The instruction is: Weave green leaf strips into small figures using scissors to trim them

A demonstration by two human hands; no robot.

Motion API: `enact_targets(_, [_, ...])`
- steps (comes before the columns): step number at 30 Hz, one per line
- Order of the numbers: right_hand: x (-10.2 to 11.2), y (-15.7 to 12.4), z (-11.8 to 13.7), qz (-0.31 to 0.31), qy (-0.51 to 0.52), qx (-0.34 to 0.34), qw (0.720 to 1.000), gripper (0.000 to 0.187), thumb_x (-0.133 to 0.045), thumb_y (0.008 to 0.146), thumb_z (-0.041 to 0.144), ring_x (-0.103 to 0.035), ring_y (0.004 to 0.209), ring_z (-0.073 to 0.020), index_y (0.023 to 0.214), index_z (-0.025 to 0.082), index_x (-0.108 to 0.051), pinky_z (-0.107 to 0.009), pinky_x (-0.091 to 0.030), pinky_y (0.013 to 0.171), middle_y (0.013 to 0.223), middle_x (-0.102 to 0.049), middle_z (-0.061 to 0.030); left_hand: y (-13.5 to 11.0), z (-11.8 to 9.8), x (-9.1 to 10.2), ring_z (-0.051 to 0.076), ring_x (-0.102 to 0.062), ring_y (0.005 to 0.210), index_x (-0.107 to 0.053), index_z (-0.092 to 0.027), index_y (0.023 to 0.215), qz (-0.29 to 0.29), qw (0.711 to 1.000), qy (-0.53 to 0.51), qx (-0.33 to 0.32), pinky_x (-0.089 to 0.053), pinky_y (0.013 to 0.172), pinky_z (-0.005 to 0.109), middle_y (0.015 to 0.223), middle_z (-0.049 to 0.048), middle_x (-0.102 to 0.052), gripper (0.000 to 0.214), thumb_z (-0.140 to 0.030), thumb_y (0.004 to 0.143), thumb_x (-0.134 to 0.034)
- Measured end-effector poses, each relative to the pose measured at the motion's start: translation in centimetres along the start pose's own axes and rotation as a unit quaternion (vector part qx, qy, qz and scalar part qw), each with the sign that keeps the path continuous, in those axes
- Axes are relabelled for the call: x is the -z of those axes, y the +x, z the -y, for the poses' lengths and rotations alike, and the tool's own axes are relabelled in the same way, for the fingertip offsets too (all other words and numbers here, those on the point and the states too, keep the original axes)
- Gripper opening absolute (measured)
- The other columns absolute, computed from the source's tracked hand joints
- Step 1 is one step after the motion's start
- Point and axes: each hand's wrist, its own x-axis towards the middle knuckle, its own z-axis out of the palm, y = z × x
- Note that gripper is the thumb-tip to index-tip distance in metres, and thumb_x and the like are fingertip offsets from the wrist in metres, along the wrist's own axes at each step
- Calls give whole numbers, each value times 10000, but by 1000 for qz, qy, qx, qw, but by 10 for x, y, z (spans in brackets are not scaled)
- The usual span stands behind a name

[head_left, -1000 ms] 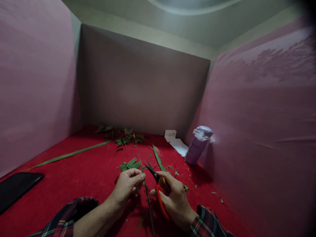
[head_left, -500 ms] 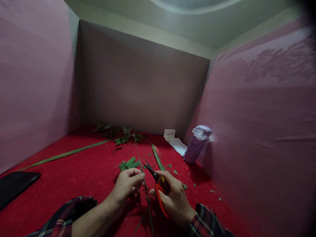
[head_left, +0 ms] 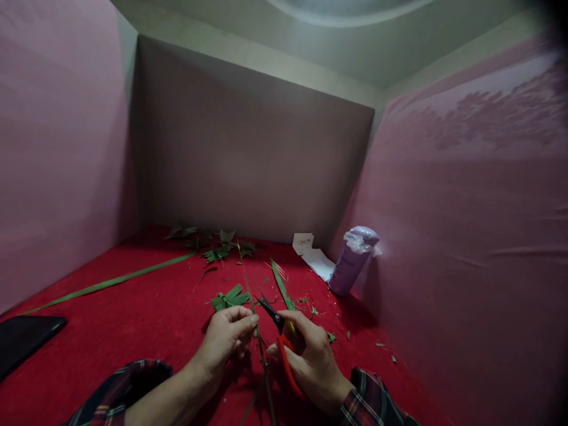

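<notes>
My left hand [head_left: 228,336] is closed in a pinch on a thin green leaf strip [head_left: 251,296] that runs from near me away across the red cloth [head_left: 146,313]. My right hand [head_left: 310,355] grips red-handled scissors [head_left: 280,337]. Their dark blades point up and left, with the tips close to the strip just beyond my left fingers. Both forearms wear plaid sleeves.
A small pile of cut green pieces [head_left: 229,297] lies just past my hands, and a second strip [head_left: 281,285] beside it. More leaves [head_left: 210,242] sit at the back. A long leaf [head_left: 110,283] stretches left. A purple bottle [head_left: 352,260], white paper [head_left: 317,255] and a dark flat object [head_left: 24,340] are around.
The view has shifted slightly. My hands keep the same grips on the strip and the scissors, in nearly the same place.
</notes>
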Motion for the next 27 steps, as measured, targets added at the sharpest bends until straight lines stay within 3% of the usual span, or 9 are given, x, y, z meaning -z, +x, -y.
enact_targets(19, [1, 2, 6, -30, 11, -5, 999, 351, -688, 684, 263, -397, 497, -103, 995, 144, -576, -208, -340, 477, 582, -443, 57, 2, 4, 3, 42, -357, 307, -512, -153, 576, 8, 1000, 6, -4, -285, 319, 156, 408, -62, -485, 295, -374, 585, -706])
enact_targets(27, [-13, -1, -9, -93, 71, -3, 993, 365, -625, 722, 411, -413, 423, -94, 989, 169, -569, -185, -345, 393, 556, -457, 51, 2, 9, -3, 44, -264, 277, -471, -177, 511, -58, 998, 0, 3, -219, 295, 170, 333, -90, -370, 417, -519, 502, -710])
